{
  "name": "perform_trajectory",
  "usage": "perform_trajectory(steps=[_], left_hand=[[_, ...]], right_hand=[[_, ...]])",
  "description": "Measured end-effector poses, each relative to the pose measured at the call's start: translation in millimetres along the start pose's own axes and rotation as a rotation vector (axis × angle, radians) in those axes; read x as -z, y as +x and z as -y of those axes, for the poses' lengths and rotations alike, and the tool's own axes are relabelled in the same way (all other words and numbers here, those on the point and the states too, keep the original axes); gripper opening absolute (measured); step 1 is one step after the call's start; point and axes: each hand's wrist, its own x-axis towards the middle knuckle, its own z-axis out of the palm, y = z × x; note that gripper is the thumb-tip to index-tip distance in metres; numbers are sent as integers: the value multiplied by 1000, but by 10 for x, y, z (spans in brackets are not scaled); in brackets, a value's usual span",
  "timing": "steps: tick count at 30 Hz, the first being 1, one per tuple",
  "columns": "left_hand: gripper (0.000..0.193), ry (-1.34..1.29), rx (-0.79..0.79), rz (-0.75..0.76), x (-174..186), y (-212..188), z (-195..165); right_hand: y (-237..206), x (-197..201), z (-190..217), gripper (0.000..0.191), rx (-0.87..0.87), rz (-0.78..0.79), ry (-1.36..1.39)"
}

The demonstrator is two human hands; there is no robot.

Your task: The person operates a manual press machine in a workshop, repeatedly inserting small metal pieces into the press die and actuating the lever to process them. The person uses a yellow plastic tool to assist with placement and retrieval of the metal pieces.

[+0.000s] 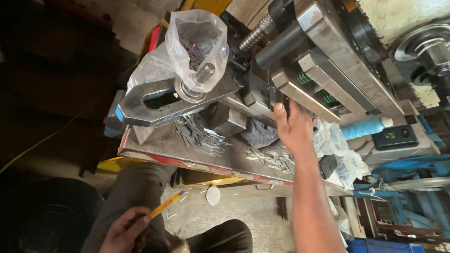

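Note:
My right hand [294, 127] reaches up over the steel press table [154, 147], fingers spread against the underside of the metal die block [323, 70]. It holds nothing that I can see. My left hand [123, 232] rests low on my knee and grips a thin yellow stick [165, 204] that points up and right. Small flat metal pieces [199, 136] lie heaped on the table between the two hands, with more metal strips [274, 161] near my right wrist.
A clear plastic bag [199, 44] of dark small parts sits behind a slotted steel clamp [164, 100] held by a threaded bolt [205, 72]. A blue-wrapped roll [363, 127] and crumpled plastic [340, 150] lie at the right. A round disc [213, 195] lies on the floor.

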Motion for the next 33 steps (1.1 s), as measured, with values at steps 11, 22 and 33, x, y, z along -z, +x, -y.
perform_trajectory(steps=[11,22,33], left_hand=[[24,-53,39,-26,-31,-3,35],[23,-46,77,-71,-44,2,11],[23,-35,0,-88,-44,22,85]], right_hand=[[-81,-35,-65,73,50,-53,-28],[-77,9,-2,81,133,-91,-50],[-112,-14,-2,103,-15,-45,-106]])
